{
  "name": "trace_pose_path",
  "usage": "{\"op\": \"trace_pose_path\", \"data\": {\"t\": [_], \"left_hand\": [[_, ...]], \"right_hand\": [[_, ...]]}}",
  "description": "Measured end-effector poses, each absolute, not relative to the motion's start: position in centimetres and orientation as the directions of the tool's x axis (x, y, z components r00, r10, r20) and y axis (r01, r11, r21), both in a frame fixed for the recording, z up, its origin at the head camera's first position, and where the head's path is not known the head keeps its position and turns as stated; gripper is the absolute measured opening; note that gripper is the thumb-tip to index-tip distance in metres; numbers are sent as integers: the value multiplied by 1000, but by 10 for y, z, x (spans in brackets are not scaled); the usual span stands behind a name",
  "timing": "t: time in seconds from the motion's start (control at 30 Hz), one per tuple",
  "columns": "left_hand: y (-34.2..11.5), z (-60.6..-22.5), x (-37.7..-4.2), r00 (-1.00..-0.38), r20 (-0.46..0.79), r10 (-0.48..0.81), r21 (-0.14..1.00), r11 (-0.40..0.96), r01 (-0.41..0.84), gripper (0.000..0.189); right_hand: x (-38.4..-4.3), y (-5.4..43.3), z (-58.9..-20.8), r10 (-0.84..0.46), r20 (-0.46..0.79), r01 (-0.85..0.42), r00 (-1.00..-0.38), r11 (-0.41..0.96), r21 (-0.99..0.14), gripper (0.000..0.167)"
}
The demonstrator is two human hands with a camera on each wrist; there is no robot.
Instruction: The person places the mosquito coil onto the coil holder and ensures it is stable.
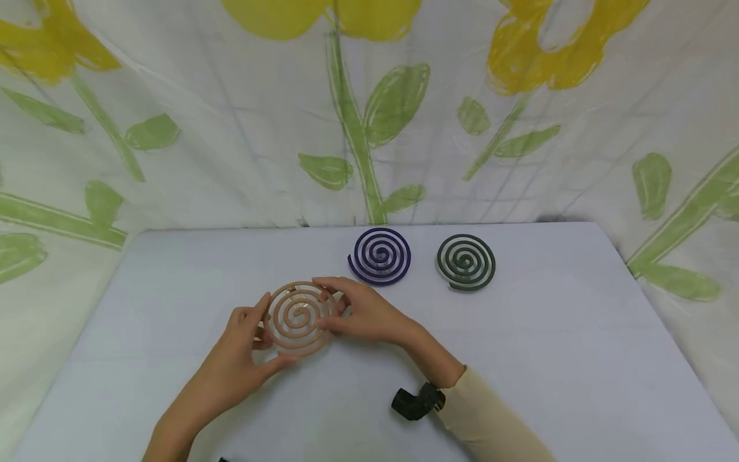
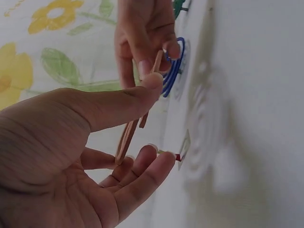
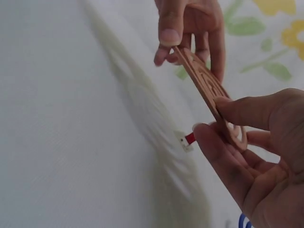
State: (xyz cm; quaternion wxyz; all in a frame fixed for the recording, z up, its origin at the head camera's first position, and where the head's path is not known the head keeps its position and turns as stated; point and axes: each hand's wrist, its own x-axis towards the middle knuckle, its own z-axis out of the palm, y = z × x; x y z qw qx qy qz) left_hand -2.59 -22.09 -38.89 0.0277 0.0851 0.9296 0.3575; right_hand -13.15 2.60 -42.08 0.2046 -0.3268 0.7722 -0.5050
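Between my two hands a tan mosquito coil is held up over the table, tilted, its shadow falling on the tabletop in the wrist views. My left hand holds its left rim, with the thumb along the lower edge and the fingers at the side. On the opposite rim, my right hand pinches it between thumb and fingers. Beneath the coil, a small stand with a pale plate and a red part sits close to the right fingertips.
A dark blue coil lies toward the table's back edge, with a dark green coil to its right. The white table meets a flower-patterned cloth behind. A black wrist device sits by my right sleeve.
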Motion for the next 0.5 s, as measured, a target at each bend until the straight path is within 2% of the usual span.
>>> {"op": "trace_pose_path", "data": {"t": [0.13,0.37,0.5], "left_hand": [[-225,-386,-31,-986,-38,162,758,648,77,108],[-224,-384,-38,-989,-89,122,764,645,11,108],[-225,-381,-41,-989,-88,118,796,606,1,103]], "right_hand": [[-135,18,-415,-689,6,-257,-725,262,-930,70],[-142,10,-413,-656,-23,-197,-755,260,-945,66],[-144,8,-414,-633,-33,-127,-774,206,-970,65]]}}
